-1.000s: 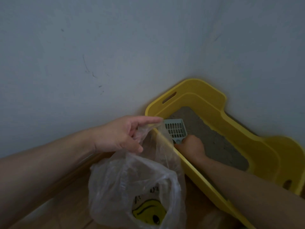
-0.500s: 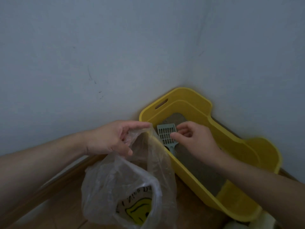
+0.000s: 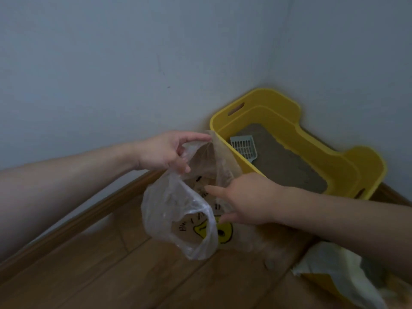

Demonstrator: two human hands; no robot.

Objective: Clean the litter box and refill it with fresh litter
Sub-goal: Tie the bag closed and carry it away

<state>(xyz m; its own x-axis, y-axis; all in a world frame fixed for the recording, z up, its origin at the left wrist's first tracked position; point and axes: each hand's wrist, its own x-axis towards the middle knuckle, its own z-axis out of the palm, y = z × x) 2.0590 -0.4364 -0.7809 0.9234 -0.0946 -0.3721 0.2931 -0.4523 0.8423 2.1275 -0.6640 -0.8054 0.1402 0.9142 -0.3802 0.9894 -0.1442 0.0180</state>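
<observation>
Meanwhile left hand [image 3: 165, 152] pinches bag [image 3: 178, 210]; right hand [image 3: 243, 201] spread inside; scoop [image 3: 244, 147] in box [image 3: 347, 161]

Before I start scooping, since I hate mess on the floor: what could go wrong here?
The bag is thin and limp, pinched only at one edge by the left hand; its mouth may sag shut. It hangs beside the box, so clumps could drop onto the floor in between.

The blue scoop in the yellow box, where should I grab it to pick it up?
Probably by the handle. The scoop leans on the near wall of the litter box, slotted head up, its handle pointing down toward the litter. Reach in from above over the near rim and wrap your fingers around the narrow lower end; most of it is hidden behind the wall.
</observation>
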